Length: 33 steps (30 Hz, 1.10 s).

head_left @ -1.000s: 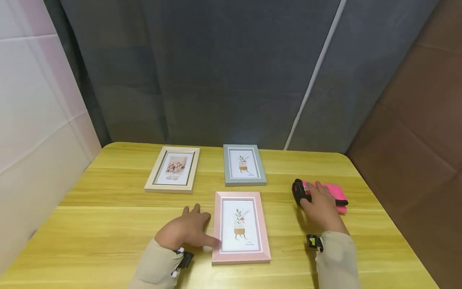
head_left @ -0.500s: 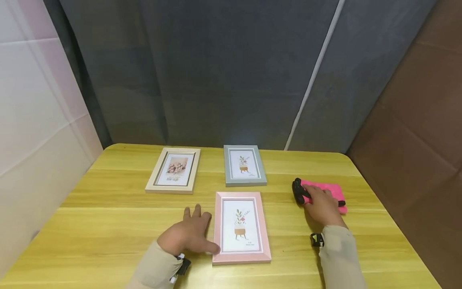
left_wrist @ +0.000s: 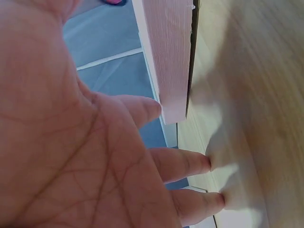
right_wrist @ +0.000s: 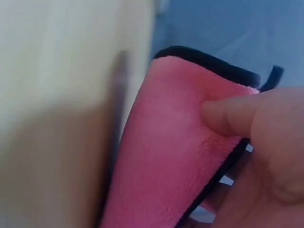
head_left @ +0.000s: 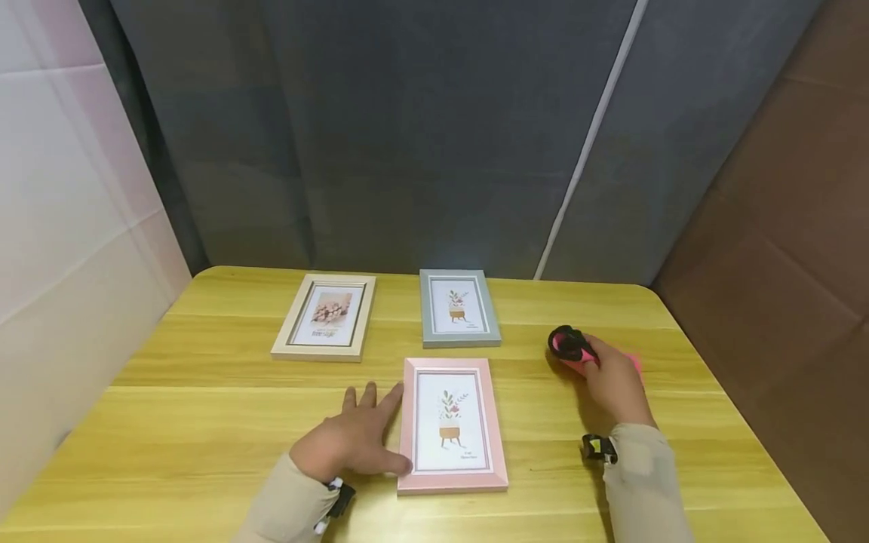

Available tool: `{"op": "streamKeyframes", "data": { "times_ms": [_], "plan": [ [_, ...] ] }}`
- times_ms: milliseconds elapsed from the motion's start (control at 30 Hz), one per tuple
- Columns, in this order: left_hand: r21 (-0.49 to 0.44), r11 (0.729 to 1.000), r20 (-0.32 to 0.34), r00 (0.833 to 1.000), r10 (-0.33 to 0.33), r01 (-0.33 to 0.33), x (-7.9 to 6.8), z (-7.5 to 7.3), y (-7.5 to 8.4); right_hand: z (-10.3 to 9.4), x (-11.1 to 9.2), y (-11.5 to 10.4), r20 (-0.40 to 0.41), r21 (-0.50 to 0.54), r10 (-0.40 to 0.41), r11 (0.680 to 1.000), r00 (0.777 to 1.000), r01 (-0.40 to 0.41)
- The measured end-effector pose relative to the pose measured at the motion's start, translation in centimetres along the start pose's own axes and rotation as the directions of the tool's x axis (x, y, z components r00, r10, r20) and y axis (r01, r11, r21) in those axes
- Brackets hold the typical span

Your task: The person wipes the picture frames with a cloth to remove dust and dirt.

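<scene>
A pink picture frame (head_left: 456,482) with a plant print lies flat at the near middle of the table. At its left side is my left hand (head_left: 351,440), fingers spread and mostly straight. The thumb touches the frame's lower left corner, and in the left wrist view a fingertip meets the edge of the pink frame (left_wrist: 172,61). Over on the right, my right hand (head_left: 619,388) pinches a fluffy pink cloth (right_wrist: 156,137) with black edging between thumb and fingers. The cloth appears folded over and lifted off the table, its shadow beside it. Some of the fingers behind it are hidden.
Further back lie a cream picture frame (head_left: 285,353) on the left and a grey-blue picture frame (head_left: 462,342) in the middle. The wood-grain table (head_left: 204,437) ends at a dark grey curtain (head_left: 434,136), with a brown panel (head_left: 781,226) to the right.
The right hand has gone from lying over the cloth to pinching it, and the cloth has bunched and risen. The left hand stays by the pink frame, its index finger now against the frame's side.
</scene>
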<state>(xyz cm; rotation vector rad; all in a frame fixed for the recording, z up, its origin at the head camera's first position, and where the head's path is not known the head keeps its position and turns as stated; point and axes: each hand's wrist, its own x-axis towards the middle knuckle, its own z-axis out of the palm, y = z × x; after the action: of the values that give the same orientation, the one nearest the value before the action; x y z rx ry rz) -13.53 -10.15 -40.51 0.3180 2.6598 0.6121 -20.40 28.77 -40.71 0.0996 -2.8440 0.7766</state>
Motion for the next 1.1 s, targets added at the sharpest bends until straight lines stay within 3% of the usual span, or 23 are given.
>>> {"op": "streamKeyframes", "data": {
  "times_ms": [200,400,467,533,667,767,1100],
  "plan": [
    [0.009,1.000,-0.001,1.000,0.002,-0.002,-0.1,-0.1,-0.1,-0.3,-0.1,-4.3,-0.083,0.135,-0.046,0.989,0.995,0.057],
    [0.012,1.000,0.006,1.000,-0.001,0.001,-0.1,-0.1,-0.1,3.0,-0.4,-9.2,-0.096,0.139,-0.206,0.966,0.974,0.218],
    [0.013,1.000,0.004,1.000,-0.001,0.001,-0.1,0.0,-0.1,4.4,-0.7,-10.1,-0.031,0.096,-0.254,0.962,0.967,0.256],
    [0.014,1.000,0.001,1.000,-0.001,0.001,0.0,0.0,-0.1,5.5,-1.0,-10.8,0.084,0.043,-0.272,0.962,0.959,0.269],
    [0.015,1.000,-0.006,1.000,-0.001,0.001,0.1,0.1,-0.1,6.4,-1.7,-11.4,0.286,-0.075,-0.230,0.963,0.930,0.260],
    [0.013,1.000,-0.005,1.000,-0.002,0.002,0.1,0.0,-0.1,6.4,-2.0,-11.6,0.329,-0.116,-0.223,0.955,0.918,0.273],
    [0.013,1.000,-0.010,1.000,0.009,-0.009,0.2,-0.1,-0.1,5.1,-2.7,-11.6,0.401,-0.097,-0.276,0.935,0.873,0.340]
  ]
}}
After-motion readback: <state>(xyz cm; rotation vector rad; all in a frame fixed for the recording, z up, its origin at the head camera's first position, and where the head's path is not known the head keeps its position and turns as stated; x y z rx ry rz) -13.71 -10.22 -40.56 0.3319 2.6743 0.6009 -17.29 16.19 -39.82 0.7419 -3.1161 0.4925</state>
